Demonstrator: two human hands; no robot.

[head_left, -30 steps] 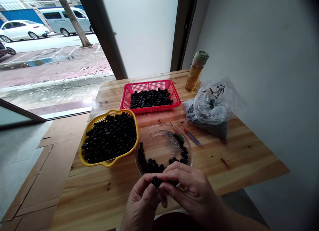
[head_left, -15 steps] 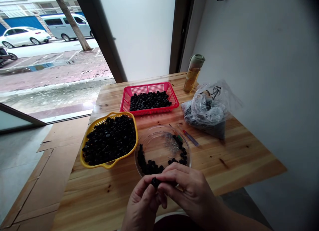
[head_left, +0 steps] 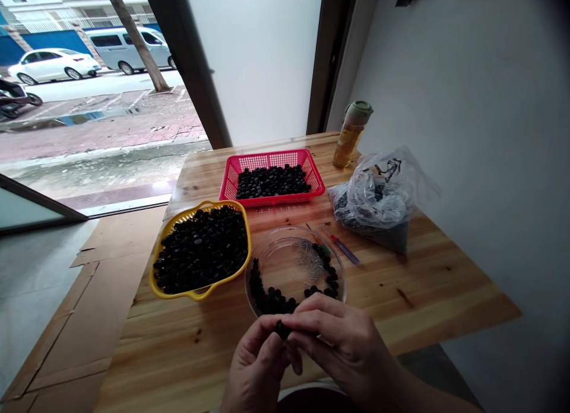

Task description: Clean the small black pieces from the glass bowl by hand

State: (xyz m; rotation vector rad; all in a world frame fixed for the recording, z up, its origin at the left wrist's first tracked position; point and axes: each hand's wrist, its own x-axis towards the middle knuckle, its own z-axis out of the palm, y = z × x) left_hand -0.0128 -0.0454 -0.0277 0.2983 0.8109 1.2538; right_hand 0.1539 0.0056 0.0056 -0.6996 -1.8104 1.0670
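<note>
Both our hands pinch one small black cap over the clear dish.

Our left hand (head_left: 260,362) and right hand (head_left: 345,342) grip the round black cap (head_left: 282,329) by the fingertips, probably to steady it while we work it; its underside is hidden. Just beyond, the smooth transparent dish (head_left: 248,289) keeps thin metal pins (head_left: 310,260) within reach on the grained wooden worktop (head_left: 423,294).

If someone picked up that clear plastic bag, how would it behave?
The bag looks floppy, its thin film crumpled and loose on top. It is probably weighted low, where small dark contents fill the bottom.
</note>
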